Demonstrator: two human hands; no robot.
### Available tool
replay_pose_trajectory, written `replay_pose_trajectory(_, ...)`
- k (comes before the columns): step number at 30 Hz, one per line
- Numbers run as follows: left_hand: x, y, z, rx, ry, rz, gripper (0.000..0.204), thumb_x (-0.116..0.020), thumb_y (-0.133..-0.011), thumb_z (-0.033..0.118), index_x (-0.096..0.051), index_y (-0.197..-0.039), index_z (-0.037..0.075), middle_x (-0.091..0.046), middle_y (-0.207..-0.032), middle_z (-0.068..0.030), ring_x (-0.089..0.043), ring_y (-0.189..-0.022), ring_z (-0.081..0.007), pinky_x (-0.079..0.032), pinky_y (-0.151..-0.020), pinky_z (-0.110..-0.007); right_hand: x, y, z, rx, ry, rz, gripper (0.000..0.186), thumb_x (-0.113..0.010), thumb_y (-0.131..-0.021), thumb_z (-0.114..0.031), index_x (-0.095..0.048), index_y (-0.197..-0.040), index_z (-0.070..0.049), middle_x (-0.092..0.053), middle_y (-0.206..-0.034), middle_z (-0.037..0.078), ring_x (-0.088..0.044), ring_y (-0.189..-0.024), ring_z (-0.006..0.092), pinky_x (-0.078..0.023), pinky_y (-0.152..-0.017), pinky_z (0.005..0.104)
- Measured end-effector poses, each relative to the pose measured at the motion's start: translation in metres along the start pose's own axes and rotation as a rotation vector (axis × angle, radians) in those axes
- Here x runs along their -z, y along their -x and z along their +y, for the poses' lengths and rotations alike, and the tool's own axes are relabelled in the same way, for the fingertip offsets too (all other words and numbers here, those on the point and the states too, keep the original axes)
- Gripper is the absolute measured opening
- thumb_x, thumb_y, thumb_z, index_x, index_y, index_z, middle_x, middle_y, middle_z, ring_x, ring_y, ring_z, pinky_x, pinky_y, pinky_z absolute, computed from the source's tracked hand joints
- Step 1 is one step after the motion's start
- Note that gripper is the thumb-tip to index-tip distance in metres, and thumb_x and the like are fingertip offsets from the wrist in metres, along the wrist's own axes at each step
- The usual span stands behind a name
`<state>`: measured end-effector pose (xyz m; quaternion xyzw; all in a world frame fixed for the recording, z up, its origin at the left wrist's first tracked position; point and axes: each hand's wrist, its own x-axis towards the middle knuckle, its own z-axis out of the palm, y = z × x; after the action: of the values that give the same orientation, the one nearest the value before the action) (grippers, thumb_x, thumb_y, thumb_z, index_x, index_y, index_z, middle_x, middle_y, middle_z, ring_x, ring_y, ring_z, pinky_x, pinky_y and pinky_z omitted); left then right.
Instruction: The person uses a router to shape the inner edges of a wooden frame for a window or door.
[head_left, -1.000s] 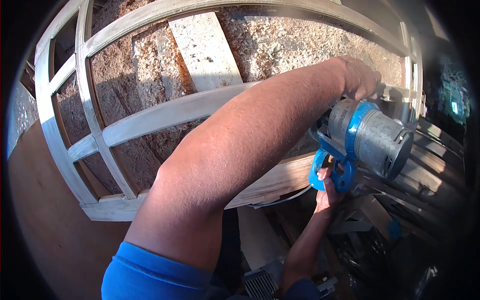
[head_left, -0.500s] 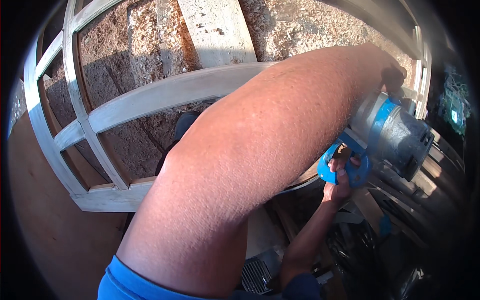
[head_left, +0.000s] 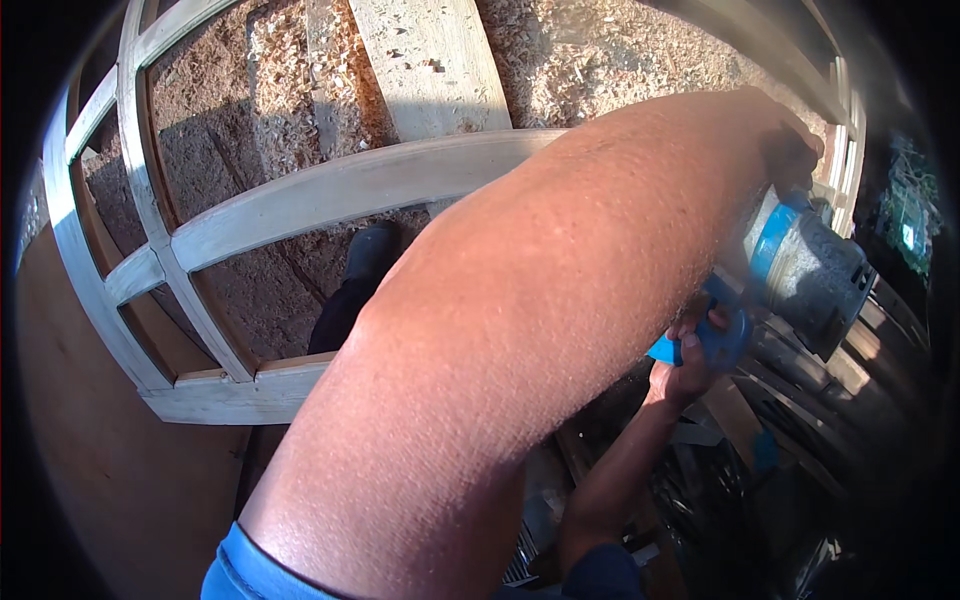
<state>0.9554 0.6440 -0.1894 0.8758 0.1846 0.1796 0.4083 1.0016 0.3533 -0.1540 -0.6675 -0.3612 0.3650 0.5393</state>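
Observation:
A power router [head_left: 815,280] with a grey, dusty motor housing and blue handles is tilted at the right edge of a curved white wooden frame [head_left: 350,185]. My right hand [head_left: 684,376] is wrapped around the near blue handle, thumb showing on top. My left arm crosses the whole middle of the view. Its hand [head_left: 797,152] curls over the far side of the router, shaded and partly hidden. The router's base and the edge of wood beneath it are covered by my left forearm.
Wood shavings [head_left: 600,60] cover the ground past the frame, around a flat board [head_left: 430,65]. A dark boot [head_left: 373,252] shows through a frame opening. A brown panel [head_left: 120,440] is at left. Stacked wood strips [head_left: 860,365] lie at right.
The router and both hands have moved a little to the right. My left forearm has shifted right too, uncovering more of the boot and hiding more of the blue handle.

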Motion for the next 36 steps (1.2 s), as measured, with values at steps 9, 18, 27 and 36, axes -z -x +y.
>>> replay_pose_trajectory(9, 0.008, -0.001, 0.001, 0.117, 0.14, -0.034, 0.044, -0.061, -0.091, 0.036, -0.056, -0.129, 0.015, -0.064, -0.12, -0.0103, -0.06, -0.112, -0.0338, -0.048, -0.092, -0.043, 0.007, -0.002, 0.001, -0.045, 0.017, 0.017, 0.044, -0.066, -0.07, -0.005, -0.048, -0.111, -0.005, -0.053, -0.079, 0.007, -0.054, -0.069, 0.0188, -0.048, -0.066, 0.0335)
replay_pose_trajectory(18, 0.007, -0.004, 0.0, 0.16, 0.189, -0.025, 0.048, -0.049, -0.098, 0.048, -0.052, -0.125, 0.009, -0.065, -0.11, -0.0155, -0.061, -0.109, -0.0337, -0.047, -0.092, -0.044, 0.013, -0.006, 0.005, 0.025, 0.031, -0.016, 0.047, -0.068, -0.072, -0.011, -0.048, -0.114, -0.003, -0.059, -0.077, 0.01, -0.058, -0.071, 0.02, -0.049, -0.074, 0.0363)
replay_pose_trajectory(27, 0.015, -0.008, -0.002, 0.111, 0.153, -0.05, 0.043, -0.047, -0.1, 0.046, -0.055, -0.12, 0.009, -0.062, -0.115, -0.0138, -0.059, -0.112, -0.0331, -0.046, -0.094, -0.043, 0.011, -0.008, 0.009, 0.012, -0.047, 0.025, 0.044, -0.062, -0.07, -0.002, -0.05, -0.112, 0.004, -0.062, -0.077, 0.013, -0.058, -0.07, 0.0195, -0.05, -0.071, 0.0346)
replay_pose_trajectory(36, 0.021, -0.003, 0.006, 0.145, 0.211, -0.07, 0.047, -0.047, -0.099, 0.048, -0.055, -0.124, 0.009, -0.063, -0.117, -0.0139, -0.06, -0.112, -0.0314, -0.046, -0.098, -0.043, 0.015, -0.012, 0.012, 0.017, -0.078, 0.025, 0.04, -0.062, -0.07, -0.002, -0.051, -0.109, 0.004, -0.059, -0.075, 0.012, -0.056, -0.067, 0.0185, -0.049, -0.07, 0.0339)
